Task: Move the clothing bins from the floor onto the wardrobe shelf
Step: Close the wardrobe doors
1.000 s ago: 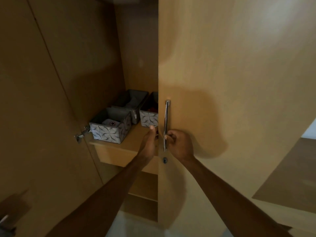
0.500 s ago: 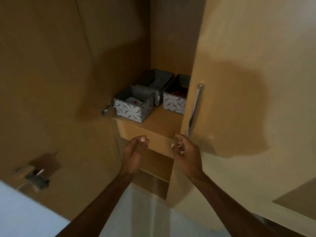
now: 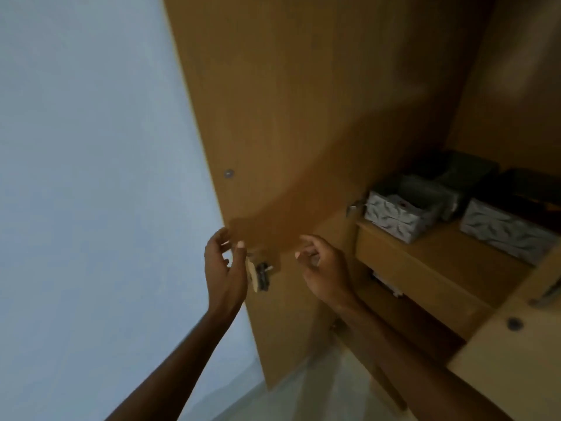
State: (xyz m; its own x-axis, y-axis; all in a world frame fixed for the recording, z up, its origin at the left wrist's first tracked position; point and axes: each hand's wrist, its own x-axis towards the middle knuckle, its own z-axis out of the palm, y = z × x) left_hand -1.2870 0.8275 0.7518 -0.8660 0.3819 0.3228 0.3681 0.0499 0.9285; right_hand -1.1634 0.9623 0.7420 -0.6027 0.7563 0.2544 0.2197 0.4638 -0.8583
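Observation:
Three grey patterned clothing bins stand on the wardrobe shelf [image 3: 440, 259] at the right: a front-left bin [image 3: 394, 215], a darker rear bin [image 3: 455, 174] and a right bin [image 3: 507, 232]. My left hand [image 3: 226, 268] is raised at the free edge of the open left wardrobe door [image 3: 288, 117], fingers spread either side of that edge just above a metal latch [image 3: 260, 276]; whether it touches is unclear. My right hand [image 3: 326, 268] hovers in front of the door's inner face, fingers loosely curled and holding nothing.
A pale blue wall [image 3: 91, 177] fills the left side. The right wardrobe door [image 3: 516, 360] juts in at the lower right with its handle [image 3: 549, 294] and keyhole [image 3: 514, 323]. A lower shelf [image 3: 403, 302] lies under the bins' shelf. Pale floor [image 3: 303, 390] shows below.
Both hands let go of the right door's handle and moved left to the open left door's edge. The view swung left, so the bins now sit at the right.

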